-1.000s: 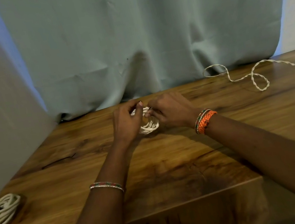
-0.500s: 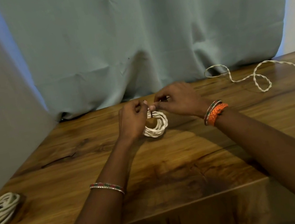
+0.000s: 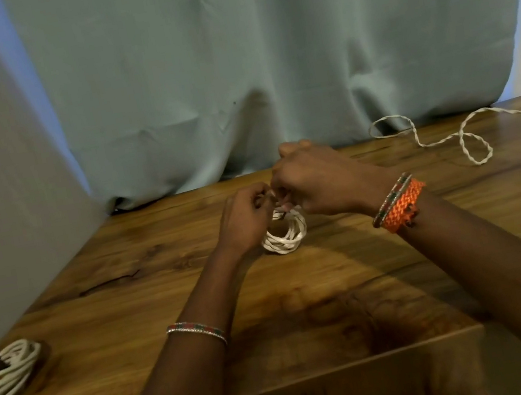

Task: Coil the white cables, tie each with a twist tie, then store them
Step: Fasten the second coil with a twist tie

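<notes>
Pinching at the top of a small white cable coil [image 3: 284, 233], centre frame: left hand [image 3: 245, 219] and right hand [image 3: 316, 184], fingers curled, meet over a dark twist tie [image 3: 285, 215] (tie ends hidden by fingers). Coil rests on the wooden tabletop [image 3: 135, 324]. A tied coil [image 3: 3, 373] lies lower left; a loose cable [image 3: 450, 137] trails upper right, before the curtain [image 3: 262, 57].

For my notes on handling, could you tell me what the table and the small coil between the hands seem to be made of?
Table: looks like wood with a glossy finish; it shows brown grain, dark knots and reflections. It could be veneer or laminate.
Small coil: white twisted cable, probably plastic-sheathed, with a slight sheen; the core is not visible.
</notes>
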